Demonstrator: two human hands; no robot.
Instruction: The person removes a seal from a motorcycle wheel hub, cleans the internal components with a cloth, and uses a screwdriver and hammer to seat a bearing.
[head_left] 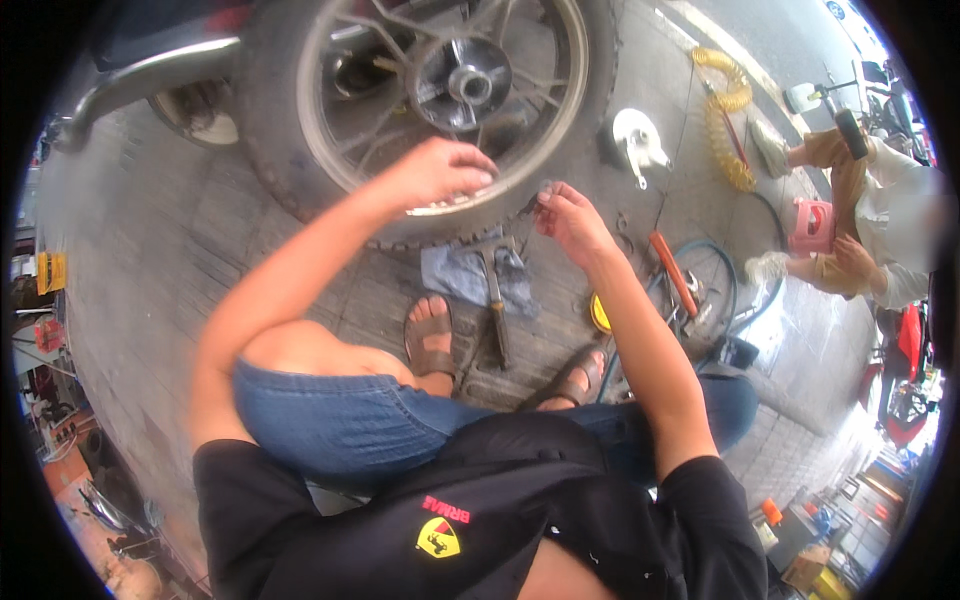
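Note:
A motorcycle wheel with a spoked rim (575,110) and a dark tyre (270,110) stands in front of me. Over the rim's near edge is my left hand (437,172), its fingers bent together; whatever lies between their tips is hidden. Just right of it, by the tyre's near side, my right hand (573,225) pinches a small dark part (529,206) between thumb and fingers. On the ground below both hands, a hammer (498,318) with a dark grip lies across a crumpled blue-grey cloth (440,270). A pale brake plate (633,138) rests right of the tyre.
At the right are a yellow coiled hose (735,95), a red-handled tool (673,272), a blue-green hose (728,270) and a round yellow object (600,312). Another person (880,165) is farther right, beside a pink stool (812,225). My sandalled feet flank the hammer.

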